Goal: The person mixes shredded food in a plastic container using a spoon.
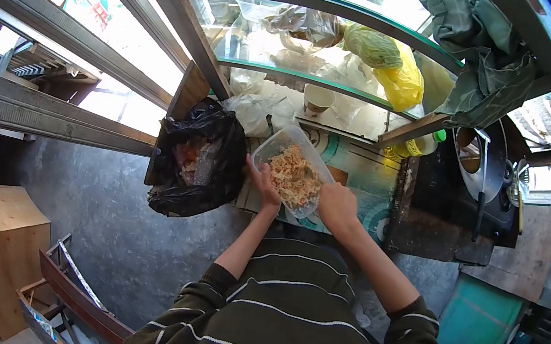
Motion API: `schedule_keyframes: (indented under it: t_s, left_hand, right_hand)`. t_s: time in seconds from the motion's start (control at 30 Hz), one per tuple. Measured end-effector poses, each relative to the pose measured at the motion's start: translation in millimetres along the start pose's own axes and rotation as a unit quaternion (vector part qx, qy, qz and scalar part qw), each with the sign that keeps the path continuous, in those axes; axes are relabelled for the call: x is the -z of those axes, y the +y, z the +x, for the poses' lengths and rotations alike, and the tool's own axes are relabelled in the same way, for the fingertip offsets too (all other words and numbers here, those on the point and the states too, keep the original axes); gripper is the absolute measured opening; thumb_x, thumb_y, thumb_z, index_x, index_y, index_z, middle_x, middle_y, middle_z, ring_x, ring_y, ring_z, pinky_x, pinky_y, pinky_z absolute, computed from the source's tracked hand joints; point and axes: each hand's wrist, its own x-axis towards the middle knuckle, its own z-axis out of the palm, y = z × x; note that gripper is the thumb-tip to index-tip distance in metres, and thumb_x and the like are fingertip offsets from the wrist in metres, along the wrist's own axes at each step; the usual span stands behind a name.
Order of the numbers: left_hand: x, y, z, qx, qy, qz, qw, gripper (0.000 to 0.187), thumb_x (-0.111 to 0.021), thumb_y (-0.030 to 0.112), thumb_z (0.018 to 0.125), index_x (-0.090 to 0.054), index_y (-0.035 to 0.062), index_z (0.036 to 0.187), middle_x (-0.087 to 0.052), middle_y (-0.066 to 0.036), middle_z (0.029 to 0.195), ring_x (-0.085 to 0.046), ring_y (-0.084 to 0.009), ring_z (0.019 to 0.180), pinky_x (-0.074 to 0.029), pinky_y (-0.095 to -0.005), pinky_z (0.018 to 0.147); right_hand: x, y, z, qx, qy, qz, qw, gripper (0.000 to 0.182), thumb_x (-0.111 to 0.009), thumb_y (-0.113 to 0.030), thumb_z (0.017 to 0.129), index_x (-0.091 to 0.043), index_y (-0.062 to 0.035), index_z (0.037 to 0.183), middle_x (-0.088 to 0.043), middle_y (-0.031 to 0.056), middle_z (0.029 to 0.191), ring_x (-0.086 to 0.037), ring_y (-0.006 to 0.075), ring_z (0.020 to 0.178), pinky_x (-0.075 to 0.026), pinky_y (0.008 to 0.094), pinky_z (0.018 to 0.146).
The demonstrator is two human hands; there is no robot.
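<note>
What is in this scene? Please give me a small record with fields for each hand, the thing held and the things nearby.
left hand: grips the left edge of the clear container
right hand: grips the near right corner of the container
clear container: lidless plastic tub, holds shredded pale and orange food, tilted
black bag: open, left of the container, contents unclear
paper cup: upright, behind the container
yellow bag: on the glass shelf above
pan: on the dark stove, to the right
</note>
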Motion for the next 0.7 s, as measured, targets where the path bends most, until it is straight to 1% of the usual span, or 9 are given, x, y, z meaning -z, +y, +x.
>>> schedule_keyframes:
  t_s: [0.13,0.17,0.23,0.33,0.47,0.53,0.6,0.67,0.7]
  left_hand:
    - [-3.4,1.0,-5.1,-0.047,-0.033,0.076,0.995,0.061,-0.041,0.025,0.087,-0.015,0.0011,0.137,-0.023,-0.019,0.135,-0.026,-0.0285,0.124,-0.018,-0.0371,0.102]
    - [-2.5,-1.8,-5.6,-0.062,-0.042,0.099,0.992,0.062,-0.042,0.026,0.086,-0.015,0.0011,0.137,-0.023,-0.019,0.136,-0.024,-0.0293,0.124,-0.018,-0.0378,0.102]
    - [-0.5,-5.4,0.0,-0.067,-0.042,0.1,0.992,0.063,-0.042,0.028,0.086,-0.016,0.0011,0.136,-0.022,-0.019,0.136,-0.023,-0.0297,0.125,-0.018,-0.0382,0.102]
    - [-6.5,-3.6,2.0,-0.062,-0.042,0.094,0.993,0.065,-0.043,0.03,0.085,-0.016,0.0013,0.136,-0.022,-0.019,0.136,-0.022,-0.0296,0.125,-0.018,-0.0384,0.102]
    - [0.1,-3.7,2.5,-0.019,-0.064,0.015,0.998,0.066,-0.043,0.034,0.086,-0.016,0.0026,0.137,-0.021,-0.017,0.137,-0.025,-0.0279,0.124,-0.018,-0.0378,0.102]
    - [1.8,0.1,2.0,-0.02,-0.092,-0.004,0.996,0.065,-0.043,0.032,0.087,-0.015,0.0034,0.137,-0.026,-0.015,0.134,-0.028,-0.0254,0.121,-0.019,-0.036,0.102]
    - [5.6,-0.5,0.8,-0.022,-0.12,-0.02,0.992,0.063,-0.043,0.031,0.088,-0.015,0.0042,0.138,-0.03,-0.014,0.13,-0.032,-0.0228,0.118,-0.021,-0.0341,0.101]
    - [5.7,-3.9,0.7,-0.041,-0.117,0.025,0.992,0.069,-0.043,0.037,0.086,-0.013,0.003,0.138,-0.017,-0.016,0.139,-0.023,-0.0276,0.126,-0.016,-0.0377,0.103]
    - [4.4,-2.8,-1.1,-0.041,-0.119,0.024,0.992,0.069,-0.043,0.037,0.086,-0.013,0.003,0.138,-0.017,-0.016,0.139,-0.023,-0.0276,0.126,-0.016,-0.0377,0.103]
  right_hand:
    - [-36.4,-8.1,25.0,0.006,0.121,-0.021,0.992,0.018,-0.051,-0.005,0.074,-0.059,0.0049,0.087,-0.061,0.0161,0.072,-0.064,0.027,0.065,-0.052,0.0334,0.053]
    - [-54.5,-8.4,22.3,0.005,0.119,-0.019,0.993,0.018,-0.051,-0.005,0.074,-0.059,0.0049,0.087,-0.061,0.0161,0.072,-0.064,0.027,0.065,-0.052,0.0334,0.053]
    - [-86.4,-10.5,2.7,0.082,0.152,-0.052,0.984,0.039,-0.047,-0.005,0.075,-0.049,0.008,0.112,-0.06,0.0173,0.069,-0.062,0.0232,0.055,-0.05,0.0314,0.045]
    - [-80.3,-10.7,-31.7,0.095,0.081,-0.088,0.988,0.046,-0.048,-0.004,0.074,-0.044,0.011,0.117,-0.058,0.0151,0.067,-0.06,0.0218,0.05,-0.049,0.0308,0.043]
    - [-70.1,9.1,-44.8,0.113,0.051,-0.085,0.989,0.041,-0.047,-0.005,0.075,-0.048,0.0069,0.114,-0.056,0.0156,0.067,-0.06,0.0256,0.053,-0.049,0.0348,0.045]
    - [-37.5,24.4,-35.2,0.061,0.015,-0.006,0.998,0.03,-0.046,-0.007,0.075,-0.056,-0.0007,0.103,-0.058,0.02,0.07,-0.06,0.0327,0.061,-0.048,0.0416,0.053]
    - [-0.6,27.5,-28.1,0.031,0.013,0.025,0.999,0.025,-0.045,-0.009,0.076,-0.057,-0.0027,0.097,-0.058,0.0207,0.072,-0.059,0.0351,0.064,-0.047,0.044,0.057]
    - [11.1,27.3,-19.1,-0.001,0.016,0.054,0.998,0.021,-0.044,-0.011,0.076,-0.058,-0.0047,0.091,-0.059,0.0215,0.074,-0.058,0.0375,0.068,-0.046,0.0465,0.061]
    - [10.6,23.9,-14.5,-0.006,-0.001,0.063,0.998,0.021,-0.044,-0.012,0.077,-0.059,-0.0043,0.089,-0.059,0.0217,0.075,-0.058,0.0375,0.069,-0.046,0.0465,0.063]
